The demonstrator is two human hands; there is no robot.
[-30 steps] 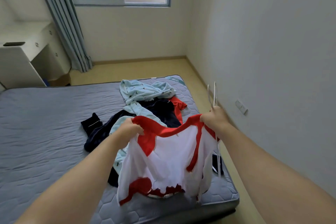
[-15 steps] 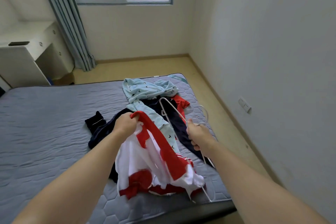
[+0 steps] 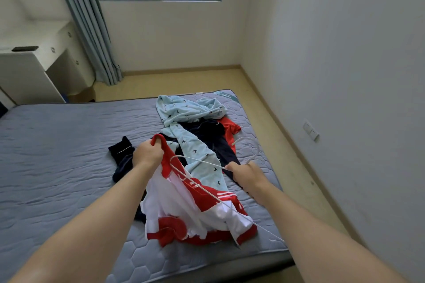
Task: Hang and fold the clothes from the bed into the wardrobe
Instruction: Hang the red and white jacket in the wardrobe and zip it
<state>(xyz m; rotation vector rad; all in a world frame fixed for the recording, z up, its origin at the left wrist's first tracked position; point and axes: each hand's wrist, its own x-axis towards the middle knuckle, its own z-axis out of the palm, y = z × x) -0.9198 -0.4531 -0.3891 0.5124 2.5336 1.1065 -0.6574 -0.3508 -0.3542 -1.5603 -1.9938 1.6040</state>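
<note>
Left hand (image 3: 148, 153) pinches the red-and-white jersey (image 3: 195, 204) collar; right hand (image 3: 247, 174) grips the white wire hanger (image 3: 197, 185); best to hold the neck wide and feed one hanger arm in first.

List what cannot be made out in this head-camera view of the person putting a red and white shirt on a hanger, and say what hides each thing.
- Wardrobe: outside the head view entirely.
- White hanger: its near arm disappears under the red and white shirt; whether it is inside the neck is unclear.
- Dark garment: shape hidden under the light blue garment.
- Right hand: fingers curl away from view.
- Mattress label: print too small.
</note>
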